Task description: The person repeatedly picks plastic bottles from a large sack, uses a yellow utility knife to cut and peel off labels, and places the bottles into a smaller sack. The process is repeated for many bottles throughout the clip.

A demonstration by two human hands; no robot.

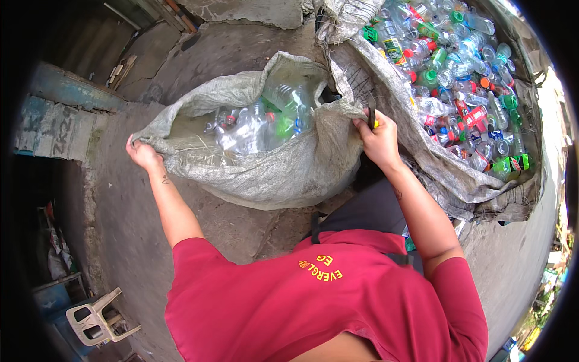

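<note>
A grey woven plastic sack (276,181) lies in front of me, its mouth spread wide. At the left end, my left hand (147,156) grips the rim. My right hand (382,142) pinches the rim on the opposite side. A slim dark tool with a yellow part (372,112), perhaps a cutter, sticks up from that same hand. Several clear plastic bottles (249,133) rest inside the sack, one of them large (294,102). The sack's bottom is hidden beneath them.
To the right stands a big woven container (434,167) heaped with plastic bottles (470,90); its side comes close to my right forearm. A beige plastic chair (95,321) is at lower left. Wood scraps (121,72) lie by the wall on the concrete floor (131,208).
</note>
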